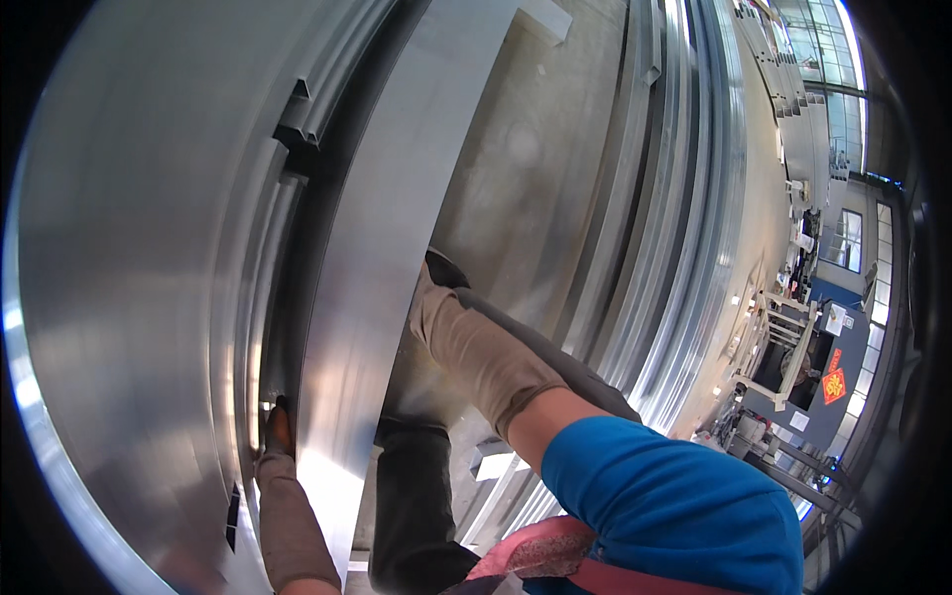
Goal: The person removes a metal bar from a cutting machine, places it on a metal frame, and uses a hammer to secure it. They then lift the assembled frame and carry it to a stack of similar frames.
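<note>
A long, flat silver metal profile [382,213] runs lengthwise in front of me, above my legs and the floor. My left hand [281,428], in shadow, is closed at its left edge, beside a stack of metal. At the profile's right edge is my right hand [427,266]; most of it is hidden behind the metal, and only a sliver shows past the brown sleeve cover. Both hands appear to hold the profile by its opposite edges, though the fingertips are out of sight.
Wide metal sheets or profiles [129,297] fill the left side, with open-ended channels [302,124] among them. More long profiles [684,198] lie on the right. Concrete floor [526,149] shows between. A dark grey machine [803,372] and a pale metal frame [778,347] stand farther right.
</note>
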`<control>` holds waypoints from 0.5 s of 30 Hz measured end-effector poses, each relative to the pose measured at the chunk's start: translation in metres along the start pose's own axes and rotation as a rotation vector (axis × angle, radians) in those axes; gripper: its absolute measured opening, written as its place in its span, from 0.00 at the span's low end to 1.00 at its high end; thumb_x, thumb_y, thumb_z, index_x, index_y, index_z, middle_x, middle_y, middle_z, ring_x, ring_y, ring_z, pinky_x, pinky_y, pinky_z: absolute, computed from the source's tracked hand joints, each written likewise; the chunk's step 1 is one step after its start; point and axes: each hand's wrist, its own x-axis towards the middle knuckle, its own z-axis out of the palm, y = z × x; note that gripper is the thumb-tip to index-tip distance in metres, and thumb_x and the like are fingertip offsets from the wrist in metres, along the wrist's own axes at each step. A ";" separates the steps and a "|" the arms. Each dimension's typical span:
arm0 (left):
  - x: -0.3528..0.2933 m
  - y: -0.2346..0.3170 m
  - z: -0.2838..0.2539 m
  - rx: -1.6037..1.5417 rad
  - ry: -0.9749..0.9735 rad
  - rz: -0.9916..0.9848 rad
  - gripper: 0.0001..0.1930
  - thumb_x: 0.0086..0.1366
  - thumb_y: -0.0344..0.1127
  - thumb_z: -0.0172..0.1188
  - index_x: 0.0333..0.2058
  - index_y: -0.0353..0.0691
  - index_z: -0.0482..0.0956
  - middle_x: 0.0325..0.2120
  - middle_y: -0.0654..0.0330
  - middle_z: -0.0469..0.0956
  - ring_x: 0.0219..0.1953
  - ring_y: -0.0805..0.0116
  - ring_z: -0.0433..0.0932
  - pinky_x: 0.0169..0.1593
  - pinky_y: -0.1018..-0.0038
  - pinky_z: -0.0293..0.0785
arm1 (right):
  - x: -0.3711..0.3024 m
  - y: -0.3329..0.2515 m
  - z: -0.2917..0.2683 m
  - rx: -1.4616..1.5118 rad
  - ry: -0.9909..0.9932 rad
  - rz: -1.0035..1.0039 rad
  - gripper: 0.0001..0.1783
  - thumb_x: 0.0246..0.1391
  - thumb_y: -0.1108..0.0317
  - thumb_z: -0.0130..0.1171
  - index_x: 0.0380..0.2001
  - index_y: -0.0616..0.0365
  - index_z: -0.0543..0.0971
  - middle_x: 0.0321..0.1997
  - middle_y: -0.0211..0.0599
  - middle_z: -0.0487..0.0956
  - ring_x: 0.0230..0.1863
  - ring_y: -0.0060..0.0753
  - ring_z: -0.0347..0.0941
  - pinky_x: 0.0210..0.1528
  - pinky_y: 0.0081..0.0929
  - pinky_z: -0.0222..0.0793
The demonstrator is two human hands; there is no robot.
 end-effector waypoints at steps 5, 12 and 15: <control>-0.076 0.075 -0.043 -0.072 0.135 -0.342 0.28 0.78 0.48 0.44 0.64 0.30 0.70 0.61 0.40 0.73 0.64 0.44 0.71 0.66 0.61 0.66 | -0.016 0.075 0.039 0.155 -0.096 -0.138 0.29 0.74 0.47 0.40 0.69 0.49 0.68 0.69 0.35 0.73 0.66 0.41 0.70 0.70 0.38 0.63; -0.345 0.145 -0.054 -0.183 0.495 -0.154 0.28 0.76 0.45 0.44 0.60 0.24 0.72 0.56 0.35 0.76 0.57 0.39 0.77 0.60 0.49 0.72 | -0.017 0.133 0.074 0.283 -0.219 -0.203 0.29 0.74 0.47 0.40 0.68 0.49 0.69 0.67 0.34 0.74 0.65 0.41 0.70 0.69 0.38 0.63; -0.407 0.144 -0.041 -0.269 0.397 -0.363 0.32 0.74 0.44 0.56 0.72 0.46 0.56 0.61 0.49 0.72 0.51 0.52 0.79 0.51 0.58 0.78 | -0.014 0.117 0.086 0.297 -0.079 -0.115 0.27 0.73 0.46 0.42 0.65 0.48 0.72 0.63 0.34 0.76 0.62 0.40 0.72 0.67 0.39 0.64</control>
